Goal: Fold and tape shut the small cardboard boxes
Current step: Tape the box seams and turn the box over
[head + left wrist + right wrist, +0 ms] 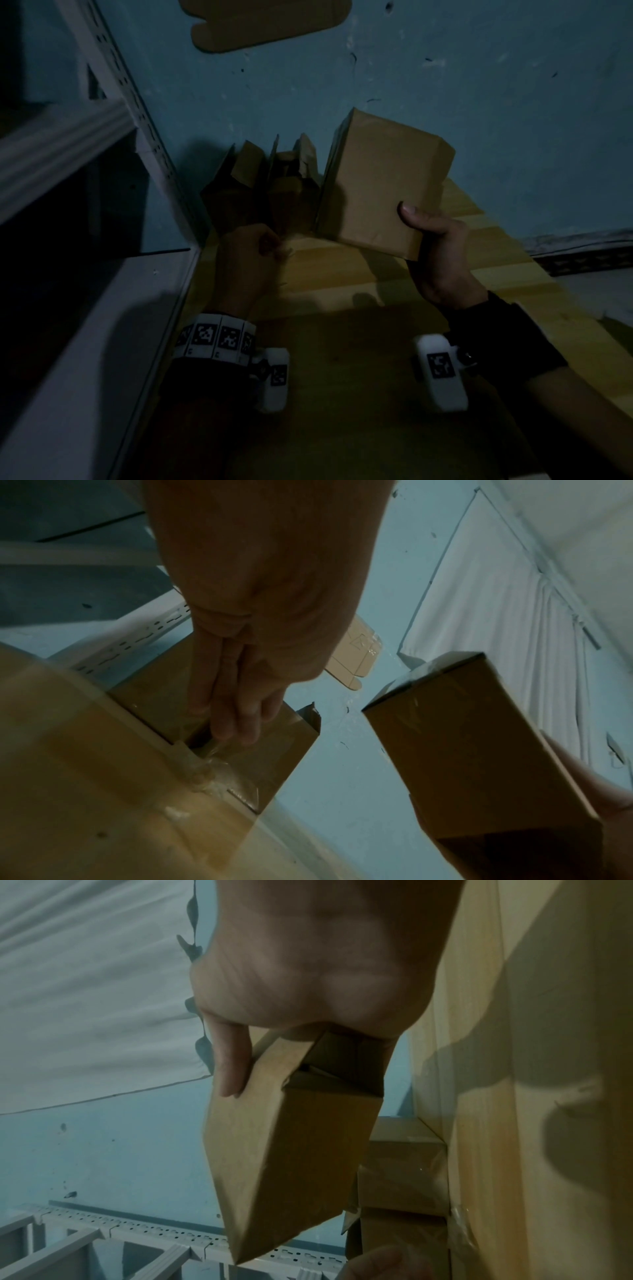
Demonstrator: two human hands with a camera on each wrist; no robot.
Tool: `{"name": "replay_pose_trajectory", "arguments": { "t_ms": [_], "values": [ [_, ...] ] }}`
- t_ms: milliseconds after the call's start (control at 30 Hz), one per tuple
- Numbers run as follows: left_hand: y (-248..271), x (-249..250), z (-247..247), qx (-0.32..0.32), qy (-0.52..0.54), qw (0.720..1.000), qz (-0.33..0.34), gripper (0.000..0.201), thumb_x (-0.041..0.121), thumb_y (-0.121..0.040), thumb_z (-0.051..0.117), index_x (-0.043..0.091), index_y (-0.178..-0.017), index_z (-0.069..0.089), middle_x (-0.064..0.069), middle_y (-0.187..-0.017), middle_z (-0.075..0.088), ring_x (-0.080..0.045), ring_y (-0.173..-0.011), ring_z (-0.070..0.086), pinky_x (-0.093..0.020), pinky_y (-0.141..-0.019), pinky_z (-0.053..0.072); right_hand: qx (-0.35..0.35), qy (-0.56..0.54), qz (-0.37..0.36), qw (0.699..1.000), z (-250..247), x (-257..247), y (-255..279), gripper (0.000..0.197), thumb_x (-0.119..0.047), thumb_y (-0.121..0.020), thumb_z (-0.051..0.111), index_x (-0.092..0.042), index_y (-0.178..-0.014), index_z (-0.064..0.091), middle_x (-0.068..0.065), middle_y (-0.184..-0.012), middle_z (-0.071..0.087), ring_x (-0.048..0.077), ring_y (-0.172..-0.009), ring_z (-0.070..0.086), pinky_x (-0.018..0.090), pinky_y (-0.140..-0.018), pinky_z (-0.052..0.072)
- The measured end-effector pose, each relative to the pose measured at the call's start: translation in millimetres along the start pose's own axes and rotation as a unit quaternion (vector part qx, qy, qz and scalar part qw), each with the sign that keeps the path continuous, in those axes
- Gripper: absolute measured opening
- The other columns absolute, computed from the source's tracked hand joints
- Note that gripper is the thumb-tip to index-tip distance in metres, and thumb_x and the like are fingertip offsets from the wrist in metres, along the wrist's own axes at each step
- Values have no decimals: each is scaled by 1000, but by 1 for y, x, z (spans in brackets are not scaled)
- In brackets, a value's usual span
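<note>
Cardboard is slack stuff, and I hold this box point(383, 185) only at its near corner, right hand point(442, 253) clamped with thumb on the front face and fingers behind. With the weight all beyond my grip and off the table point(342, 274), it could twist or slip, and the untaped flaps just under my palm could spring wider. My left hand point(246, 260) is down by the other boxes point(260, 185) to the left of my grip, fingers pinching what looks like clear tape point(219, 753), though the light is poor. That strip may fold onto itself before I bring it over. The box is plain brown, upright, far end closed, near end gaping.
</note>
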State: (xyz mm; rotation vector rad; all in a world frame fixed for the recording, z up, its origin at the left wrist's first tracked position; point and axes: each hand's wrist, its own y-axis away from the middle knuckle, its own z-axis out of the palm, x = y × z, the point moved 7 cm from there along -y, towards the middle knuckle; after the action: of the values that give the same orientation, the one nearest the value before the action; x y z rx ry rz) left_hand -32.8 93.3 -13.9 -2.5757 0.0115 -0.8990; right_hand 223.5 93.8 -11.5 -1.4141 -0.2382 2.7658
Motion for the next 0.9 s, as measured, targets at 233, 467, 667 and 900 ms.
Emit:
{"name": "replay_pose_trajectory", "arguments": {
  "t_ms": [233,467,667,900],
  "values": [
    [9,47,-15,5,297,955,7,26,48,-89,60,27,-104,65,5,-100,70,-4,-93,67,-24,-80,55,-3,34,10,999,0,2,1,61,-17,-84,65,0,-141,51,13,-120,71,27,-105,72,34,-77,60],
    [21,74,13,-123,254,959,27,74,33,-78,81,28,-141,44,30,-115,50,24,-97,51,1,-73,44,9,124,-13,992,-1,5,-3,70,-21,-79,79,-4,-141,51,15,-130,68,32,-117,68,49,-94,59],
    [24,68,25,-110,214,971,-4,90,37,-71,87,22,-147,40,6,-138,55,-12,-122,53,-34,-102,48,35,160,-5,986,-6,11,-3,75,-18,-77,85,-8,-141,47,9,-127,71,25,-112,71,46,-93,60],
    [21,61,27,-104,229,968,-5,67,29,-70,87,17,-129,59,9,-117,66,-4,-104,62,-19,-81,51,57,180,-2,982,-5,12,-1,81,-15,-73,88,-12,-141,44,6,-127,69,21,-108,72,36,-80,63]
  ]
}}
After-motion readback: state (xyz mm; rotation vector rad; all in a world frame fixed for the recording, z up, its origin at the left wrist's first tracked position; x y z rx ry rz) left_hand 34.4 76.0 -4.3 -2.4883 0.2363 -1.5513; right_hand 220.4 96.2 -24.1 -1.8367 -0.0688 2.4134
